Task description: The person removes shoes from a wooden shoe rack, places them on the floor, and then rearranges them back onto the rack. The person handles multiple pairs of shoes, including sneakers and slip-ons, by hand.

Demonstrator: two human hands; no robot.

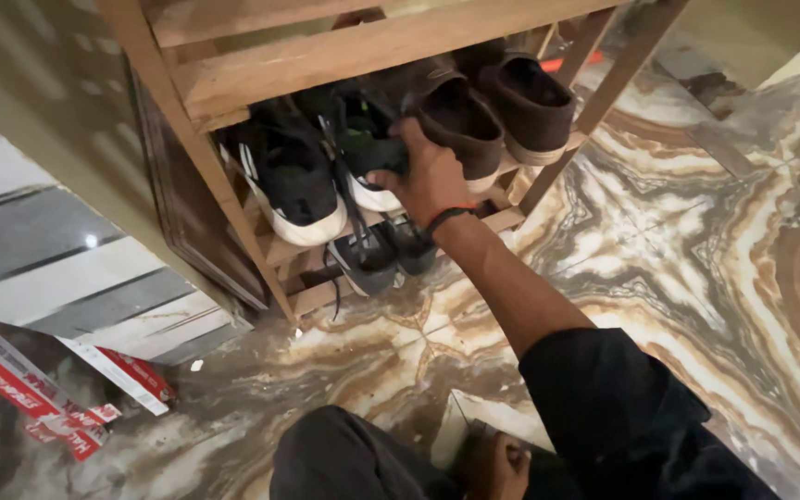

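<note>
— Where is the person's right hand [430, 181]?

— It is reached out to the middle of the frame, on the middle shelf of the slatted pale wooden shoe rack [326, 51]. The fingers are curled around the heel of the black trainer with a green lining and white sole [366, 153], so the hand is grasping that shoe. A black band with a red edge [448, 217] sits on the wrist, and the black sleeve [622, 417] runs down to the lower right of the frame.

— And the left hand [497, 463]?

— It is low at the bottom centre, close to the person's dark-clad knee [344, 458]. Whether it is clenched or slack cannot be told; only part of it shows.

— What lies around the grasped trainer?

— Just to its left on the same shelf is a black trainer with white stripes and a thick white sole [291, 185]. To its right, touching the hand, stand two dark brown slip-on shoes with pale soles [493, 111]. On the shelf below, just under the wrist, is a pair of grey shoes with black laces [377, 255].

— And further out?

— The rack stands on a polished marble floor veined in brown and cream [696, 259]. At the lower left lie red and white cardboard boxes [39, 389].
</note>
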